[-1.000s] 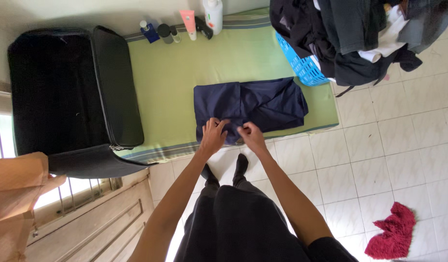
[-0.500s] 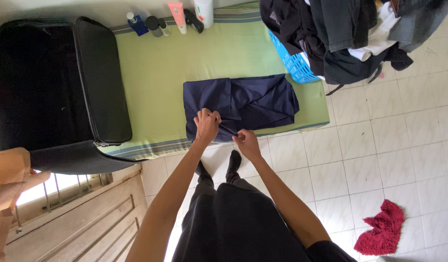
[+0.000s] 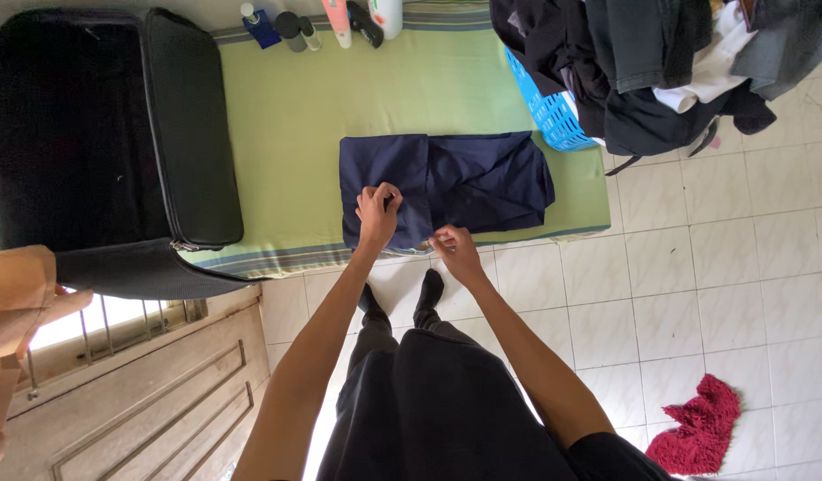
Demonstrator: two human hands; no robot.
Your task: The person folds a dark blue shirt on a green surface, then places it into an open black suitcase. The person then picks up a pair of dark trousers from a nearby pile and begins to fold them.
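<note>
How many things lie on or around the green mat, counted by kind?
Folded navy garment under the left hand and right hand: 1
Black suitcase: 1
Blue laundry basket: 1
Toiletry containers: 6
Red cloth: 1
Total: 10

The folded garment lay on the mat, in front of you. Your left hand rested on its near part, and your right hand was at its near edge. The open suitcase stood to the left, the laundry basket to the right, the bottles behind.
</note>
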